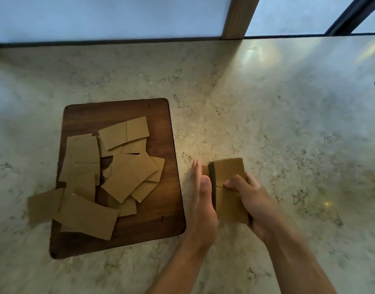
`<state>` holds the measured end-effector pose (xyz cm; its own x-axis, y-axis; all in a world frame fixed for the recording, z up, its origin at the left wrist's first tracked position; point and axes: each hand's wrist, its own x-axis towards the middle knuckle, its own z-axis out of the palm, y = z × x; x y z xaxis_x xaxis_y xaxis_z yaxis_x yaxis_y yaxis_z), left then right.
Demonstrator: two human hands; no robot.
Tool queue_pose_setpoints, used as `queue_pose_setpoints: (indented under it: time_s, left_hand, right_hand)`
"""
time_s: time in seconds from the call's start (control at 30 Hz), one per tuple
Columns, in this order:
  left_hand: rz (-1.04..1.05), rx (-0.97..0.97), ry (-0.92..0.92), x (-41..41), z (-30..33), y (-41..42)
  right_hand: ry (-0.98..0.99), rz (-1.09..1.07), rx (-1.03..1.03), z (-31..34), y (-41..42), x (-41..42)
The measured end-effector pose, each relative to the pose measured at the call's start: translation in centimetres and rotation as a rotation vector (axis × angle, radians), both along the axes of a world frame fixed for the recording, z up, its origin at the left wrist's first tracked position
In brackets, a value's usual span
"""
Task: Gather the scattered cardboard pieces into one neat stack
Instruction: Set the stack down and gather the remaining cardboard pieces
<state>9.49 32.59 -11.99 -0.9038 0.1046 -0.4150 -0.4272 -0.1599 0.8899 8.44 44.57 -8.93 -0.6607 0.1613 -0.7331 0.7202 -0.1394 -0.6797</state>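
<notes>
Presently, loose cardboard pieces (110,177) lie scattered across the wooden board (161,209) at left, while on the counter (288,124) the left hand (201,198), fingers straight, squares the stack (229,187) that the right hand (252,200) grips; light, stiff sheets, best held by their edges.

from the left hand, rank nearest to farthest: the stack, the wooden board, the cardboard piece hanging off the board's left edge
From the left hand:
1. stack, touching, just right of it
2. wooden board, left
3. overhanging cardboard piece, far left
</notes>
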Motion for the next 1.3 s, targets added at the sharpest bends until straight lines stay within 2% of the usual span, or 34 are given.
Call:
queue_pose_setpoints:
  time_s: [0.2,0.4,0.67,1.03,1.17,1.3]
  left_hand:
    - [0.029,0.086,-0.034,0.0,-0.7,-0.2]
    - [-0.006,0.125,-0.042,-0.5,-0.5,-0.6]
    - [-0.085,0.111,-0.063,-1.0,0.0,-0.8]
    - [-0.12,0.146,-0.064,-1.6,1.5,-1.4]
    - [-0.119,0.087,-0.012,-1.6,2.3,-3.8]
    - [-0.011,0.033,0.038,-1.6,3.9,-8.1]
  right_hand:
    - [0.01,0.07,0.261,-0.2,-1.1,-0.2]
    - [0.046,0.056,0.282,1.3,-1.4,0.5]
    - [-0.029,0.077,0.345,2.4,-4.3,0.5]
    - [-0.048,-0.02,0.334,3.4,-3.8,0.4]
    - [0.043,-0.047,0.477,4.5,-3.5,0.3]
    - [0.191,-0.002,0.558,6.1,-6.0,-1.4]
